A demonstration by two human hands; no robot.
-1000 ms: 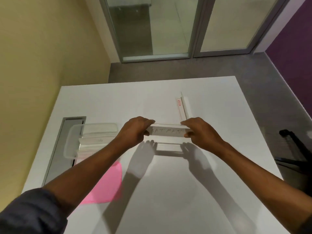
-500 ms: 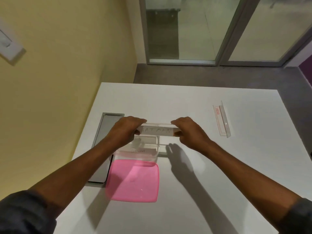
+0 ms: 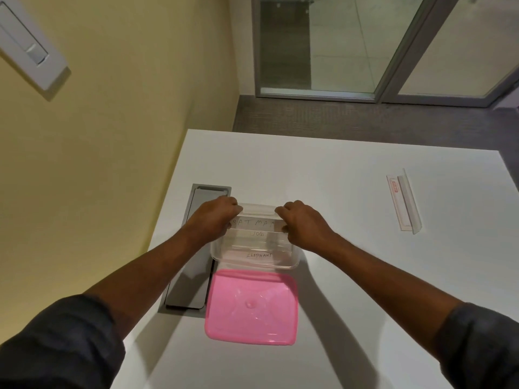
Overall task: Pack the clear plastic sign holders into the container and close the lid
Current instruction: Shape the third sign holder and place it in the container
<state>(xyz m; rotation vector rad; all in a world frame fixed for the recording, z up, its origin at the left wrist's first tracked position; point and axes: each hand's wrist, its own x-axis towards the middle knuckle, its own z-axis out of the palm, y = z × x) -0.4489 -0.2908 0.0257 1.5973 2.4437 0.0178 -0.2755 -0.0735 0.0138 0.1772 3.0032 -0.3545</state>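
Here left hand (image 3: pixel 216 217) and right hand (image 3: pixel 303 226) pinch a sign holder (image 3: pixel 254 223) over the container (image 3: pixel 293 261) (pink lid (image 3: pixel 251 307) beside).

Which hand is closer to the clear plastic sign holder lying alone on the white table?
Right. The right hand is left of the lone clear plastic sign holder; the left hand sits farther left.

The left hand (image 3: pixel 214 217) and the right hand (image 3: pixel 302 223) each pinched one end of a clear lettered sign holder (image 3: pixel 254 222) marked BATMAN, held level over the far side of the clear container (image 3: pixel 293 261) — packed holders (image 3: pixel 258 255) lay inside, one reading ELEPHANT. The pink lid (image 3: pixel 251 307) lay flat just in front on the white tabletop (image 3: pixel 323 169); a spare sign holder (image 3: pixel 404 203) lay well off to the right.
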